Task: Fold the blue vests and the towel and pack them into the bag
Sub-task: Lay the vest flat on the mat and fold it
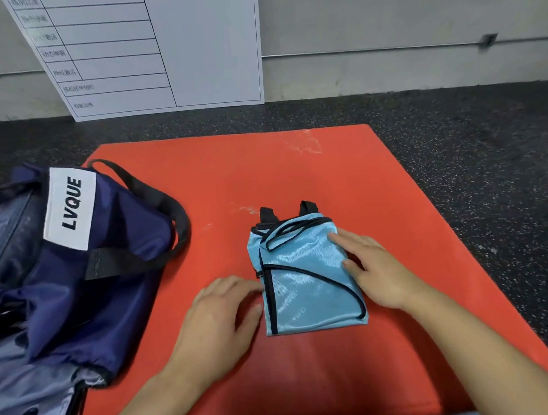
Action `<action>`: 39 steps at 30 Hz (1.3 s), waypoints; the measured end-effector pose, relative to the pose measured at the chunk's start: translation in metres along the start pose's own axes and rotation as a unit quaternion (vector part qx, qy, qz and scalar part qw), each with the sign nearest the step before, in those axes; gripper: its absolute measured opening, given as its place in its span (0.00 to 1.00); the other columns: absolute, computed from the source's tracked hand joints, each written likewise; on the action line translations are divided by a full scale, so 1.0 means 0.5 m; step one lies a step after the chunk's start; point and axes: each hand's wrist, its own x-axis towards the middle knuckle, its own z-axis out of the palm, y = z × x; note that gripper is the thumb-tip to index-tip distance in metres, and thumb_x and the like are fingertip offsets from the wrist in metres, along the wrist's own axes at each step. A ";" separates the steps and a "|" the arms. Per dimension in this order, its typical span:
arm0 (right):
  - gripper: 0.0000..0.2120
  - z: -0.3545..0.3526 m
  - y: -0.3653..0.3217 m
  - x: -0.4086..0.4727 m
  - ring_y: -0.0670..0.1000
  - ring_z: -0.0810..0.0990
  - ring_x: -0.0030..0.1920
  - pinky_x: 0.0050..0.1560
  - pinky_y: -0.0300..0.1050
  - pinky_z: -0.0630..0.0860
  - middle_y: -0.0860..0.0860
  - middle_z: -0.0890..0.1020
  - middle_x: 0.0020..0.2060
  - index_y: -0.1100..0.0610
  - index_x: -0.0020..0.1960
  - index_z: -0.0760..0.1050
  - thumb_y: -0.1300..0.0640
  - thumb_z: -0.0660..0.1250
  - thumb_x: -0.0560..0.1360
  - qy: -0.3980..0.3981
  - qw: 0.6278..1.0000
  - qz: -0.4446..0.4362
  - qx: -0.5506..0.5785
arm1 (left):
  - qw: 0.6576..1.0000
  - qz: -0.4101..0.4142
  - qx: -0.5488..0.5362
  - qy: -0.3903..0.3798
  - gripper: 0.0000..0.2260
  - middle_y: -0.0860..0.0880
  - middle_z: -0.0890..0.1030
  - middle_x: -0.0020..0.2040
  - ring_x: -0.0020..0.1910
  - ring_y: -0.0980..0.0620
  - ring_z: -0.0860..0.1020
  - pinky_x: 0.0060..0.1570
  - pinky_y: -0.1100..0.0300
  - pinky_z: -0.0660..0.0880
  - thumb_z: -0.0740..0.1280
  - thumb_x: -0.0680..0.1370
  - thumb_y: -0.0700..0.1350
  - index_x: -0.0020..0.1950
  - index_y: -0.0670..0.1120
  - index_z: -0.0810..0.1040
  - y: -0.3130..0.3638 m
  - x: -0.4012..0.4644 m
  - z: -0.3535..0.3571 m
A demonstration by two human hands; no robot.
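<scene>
Sitting at the left of the frame, the bag gapes open. The left hand touches the folded blue vest lying lengthwise at lower middle, while the right hand presses flat on top, fingers straight.

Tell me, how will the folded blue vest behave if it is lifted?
The vest looks thin and shiny, so probably floppy, light and slippery. Its folds may open unless both hands support it; the right hand lies flat on it.
</scene>
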 end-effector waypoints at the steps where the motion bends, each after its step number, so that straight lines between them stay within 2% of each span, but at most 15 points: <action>1: 0.27 0.001 0.008 -0.004 0.49 0.58 0.80 0.80 0.47 0.53 0.45 0.60 0.80 0.47 0.80 0.62 0.59 0.62 0.83 -0.003 1.000 0.001 -0.022 | 1.000 0.006 -0.003 0.003 0.14 0.62 0.77 0.59 0.60 0.57 0.76 0.59 0.52 0.74 0.64 0.79 0.55 0.64 0.59 0.76 0.002 0.001 -0.001; 3: 0.27 0.000 0.019 -0.018 0.49 0.57 0.81 0.80 0.54 0.56 0.45 0.59 0.81 0.45 0.80 0.63 0.58 0.62 0.83 0.007 0.999 -0.028 -0.039 | 0.999 0.031 -0.006 -0.003 0.16 0.63 0.75 0.66 0.67 0.59 0.73 0.64 0.52 0.73 0.65 0.80 0.56 0.68 0.59 0.76 0.008 0.005 0.000; 5: 0.25 -0.004 0.020 -0.035 0.45 0.57 0.80 0.79 0.56 0.59 0.42 0.62 0.80 0.44 0.78 0.67 0.56 0.62 0.82 0.023 0.995 -0.095 -0.035 | 0.997 0.071 -0.011 -0.027 0.19 0.63 0.70 0.73 0.73 0.61 0.68 0.69 0.55 0.69 0.65 0.80 0.57 0.71 0.58 0.74 0.015 0.006 0.003; 8: 0.22 -0.006 0.001 -0.071 0.41 0.57 0.80 0.79 0.49 0.58 0.40 0.65 0.78 0.44 0.76 0.71 0.51 0.63 0.82 -0.011 0.987 -0.156 -0.024 | 0.989 0.130 -0.005 -0.068 0.22 0.60 0.67 0.77 0.77 0.62 0.62 0.73 0.56 0.66 0.64 0.81 0.57 0.75 0.56 0.72 0.017 0.000 0.015; 11: 0.22 0.014 -0.006 -0.107 0.38 0.56 0.79 0.79 0.44 0.57 0.40 0.65 0.78 0.44 0.75 0.72 0.49 0.65 0.81 -0.059 0.983 -0.171 -0.017 | 0.987 0.132 -0.003 -0.092 0.22 0.62 0.68 0.76 0.77 0.64 0.60 0.73 0.55 0.66 0.63 0.81 0.58 0.75 0.57 0.72 0.003 -0.011 0.024; 14: 0.24 0.018 0.007 -0.132 0.37 0.57 0.79 0.79 0.41 0.56 0.38 0.64 0.78 0.43 0.75 0.71 0.49 0.69 0.80 -0.067 0.985 -0.159 0.014 | 0.989 0.117 -0.005 -0.090 0.21 0.63 0.69 0.75 0.77 0.67 0.60 0.74 0.57 0.66 0.62 0.81 0.59 0.74 0.57 0.73 -0.009 -0.014 0.024; 19: 0.20 -0.005 0.022 -0.146 0.36 0.65 0.75 0.76 0.38 0.61 0.37 0.72 0.73 0.42 0.70 0.77 0.51 0.71 0.79 -0.035 0.986 -0.162 0.015 | 0.992 0.100 -0.005 -0.073 0.22 0.63 0.73 0.72 0.75 0.68 0.62 0.73 0.59 0.66 0.64 0.80 0.62 0.72 0.58 0.75 -0.012 -0.016 0.029; 22: 0.13 -0.001 0.019 -0.142 0.36 0.70 0.71 0.72 0.41 0.69 0.38 0.78 0.68 0.43 0.64 0.80 0.48 0.69 0.80 0.020 0.982 -0.184 -0.040 | 0.993 0.102 0.011 -0.066 0.23 0.63 0.73 0.71 0.74 0.64 0.66 0.71 0.59 0.67 0.64 0.78 0.64 0.72 0.61 0.74 0.005 -0.014 0.031; 25: 0.09 0.004 0.003 -0.132 0.37 0.76 0.65 0.65 0.44 0.73 0.36 0.81 0.61 0.43 0.60 0.79 0.46 0.65 0.82 0.050 0.978 -0.190 -0.065 | 0.992 0.113 0.027 -0.055 0.24 0.63 0.73 0.71 0.72 0.62 0.69 0.68 0.59 0.68 0.66 0.76 0.66 0.70 0.61 0.76 0.016 -0.007 0.032; 28: 0.06 -0.005 -0.009 -0.123 0.39 0.80 0.57 0.61 0.44 0.74 0.35 0.82 0.55 0.44 0.58 0.78 0.48 0.64 0.82 0.053 0.986 -0.155 -0.023 | 0.992 0.103 0.018 -0.064 0.25 0.66 0.71 0.72 0.72 0.64 0.67 0.69 0.60 0.67 0.66 0.75 0.68 0.69 0.61 0.76 0.013 0.003 0.032; 32: 0.07 -0.022 -0.025 -0.111 0.43 0.81 0.51 0.53 0.39 0.73 0.40 0.84 0.48 0.45 0.54 0.80 0.56 0.68 0.82 0.043 0.991 -0.090 0.086 | 0.995 0.087 -0.051 -0.020 0.15 0.65 0.80 0.62 0.64 0.64 0.75 0.63 0.61 0.73 0.68 0.78 0.55 0.64 0.57 0.80 0.008 0.016 0.042; 35: 0.07 -0.016 -0.028 -0.099 0.46 0.81 0.52 0.56 0.40 0.73 0.42 0.84 0.48 0.45 0.56 0.76 0.56 0.67 0.82 0.042 0.985 -0.064 0.154 | 0.990 0.032 -0.136 0.024 0.08 0.62 0.80 0.49 0.52 0.64 0.77 0.54 0.67 0.73 0.68 0.79 0.49 0.57 0.54 0.82 0.019 0.026 0.047; 36: 0.07 -0.014 -0.027 -0.096 0.45 0.80 0.49 0.55 0.41 0.73 0.42 0.83 0.47 0.46 0.58 0.75 0.56 0.67 0.82 0.045 0.981 -0.051 0.179 | 0.988 0.010 -0.149 0.026 0.06 0.62 0.80 0.45 0.47 0.64 0.77 0.49 0.67 0.72 0.68 0.80 0.50 0.55 0.53 0.82 0.024 0.031 0.044; 38: 0.08 -0.014 -0.030 -0.093 0.44 0.74 0.40 0.47 0.40 0.70 0.42 0.79 0.38 0.50 0.60 0.71 0.55 0.66 0.82 0.051 0.966 -0.038 0.252 | 0.982 -0.019 -0.187 0.010 0.05 0.56 0.78 0.38 0.38 0.59 0.74 0.43 0.60 0.73 0.66 0.80 0.50 0.48 0.51 0.79 0.031 0.039 0.040; 39: 0.09 -0.016 -0.034 -0.094 0.44 0.71 0.38 0.45 0.39 0.67 0.43 0.75 0.37 0.52 0.61 0.71 0.53 0.65 0.82 0.053 0.951 -0.032 0.303 | 0.976 -0.034 -0.214 0.007 0.05 0.53 0.76 0.35 0.36 0.57 0.73 0.41 0.57 0.73 0.66 0.81 0.49 0.47 0.50 0.77 0.032 0.042 0.040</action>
